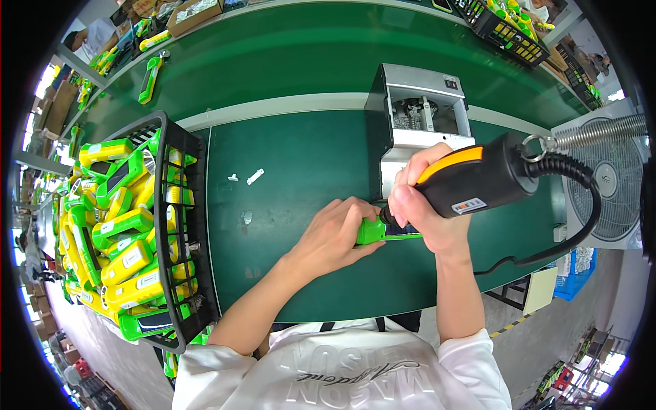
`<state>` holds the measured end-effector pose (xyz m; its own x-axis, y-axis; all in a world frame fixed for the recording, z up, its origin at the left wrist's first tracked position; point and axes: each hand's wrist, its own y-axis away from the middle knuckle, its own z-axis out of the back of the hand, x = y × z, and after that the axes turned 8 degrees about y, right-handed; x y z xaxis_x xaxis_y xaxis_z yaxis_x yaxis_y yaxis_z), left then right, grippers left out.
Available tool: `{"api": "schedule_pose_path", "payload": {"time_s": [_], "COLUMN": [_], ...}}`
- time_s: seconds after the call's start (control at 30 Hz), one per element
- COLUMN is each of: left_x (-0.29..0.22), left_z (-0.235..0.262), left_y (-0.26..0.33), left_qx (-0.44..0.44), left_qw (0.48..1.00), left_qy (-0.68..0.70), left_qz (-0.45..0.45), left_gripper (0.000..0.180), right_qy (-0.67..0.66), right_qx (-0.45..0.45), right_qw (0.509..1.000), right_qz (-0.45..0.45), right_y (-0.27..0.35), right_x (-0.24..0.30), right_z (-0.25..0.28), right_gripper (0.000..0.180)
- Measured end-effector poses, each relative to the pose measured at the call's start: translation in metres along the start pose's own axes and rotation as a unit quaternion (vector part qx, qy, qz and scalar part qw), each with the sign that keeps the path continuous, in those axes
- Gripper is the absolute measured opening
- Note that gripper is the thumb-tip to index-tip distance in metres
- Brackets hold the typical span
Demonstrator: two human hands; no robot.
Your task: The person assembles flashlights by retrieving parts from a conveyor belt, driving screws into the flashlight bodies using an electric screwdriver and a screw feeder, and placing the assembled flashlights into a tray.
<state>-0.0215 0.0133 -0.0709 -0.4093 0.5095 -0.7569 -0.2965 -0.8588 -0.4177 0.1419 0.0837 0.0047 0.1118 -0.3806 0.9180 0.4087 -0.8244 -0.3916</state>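
Yellow-and-green devices (pixel 126 225) are being held, heaped, in the black basket (pixel 161 219) at left. Over the counter (pixel 273 198), 1 green device (pixel 370 232) is being grasped by the left grip (pixel 333 234), its long axis being set roughly left-to-right; its right end is apparently being covered by the right grip (pixel 432 212), wherein a black power driver (pixel 495 174) is being clasped.

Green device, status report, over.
Left hand holding green device. Right hand gripping black power tool. Device partly hidden by right hand. Small white pieces apart, leftward.
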Motion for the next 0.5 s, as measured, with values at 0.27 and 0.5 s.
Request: {"api": "schedule_pose_path", "payload": {"time_s": [0.27,0.5], "left_x": [-0.007,-0.013], "left_z": [0.005,0.002], "left_y": [0.003,0.012], "left_qx": [0.016,0.024], "left_qw": [0.999,0.997], "left_qy": [-0.023,-0.045], "left_qz": [0.026,0.058], "left_gripper": [0.053,0.059], "right_qy": [-0.007,-0.079], "right_qx": [-0.009,-0.027], "right_qw": [0.998,0.994], "right_qz": [-0.068,-0.075], "right_y": [0.008,0.018], "right_x": [0.008,0.020], "right_z": [-0.003,-0.011], "right_gripper": [0.019,0.014]}}
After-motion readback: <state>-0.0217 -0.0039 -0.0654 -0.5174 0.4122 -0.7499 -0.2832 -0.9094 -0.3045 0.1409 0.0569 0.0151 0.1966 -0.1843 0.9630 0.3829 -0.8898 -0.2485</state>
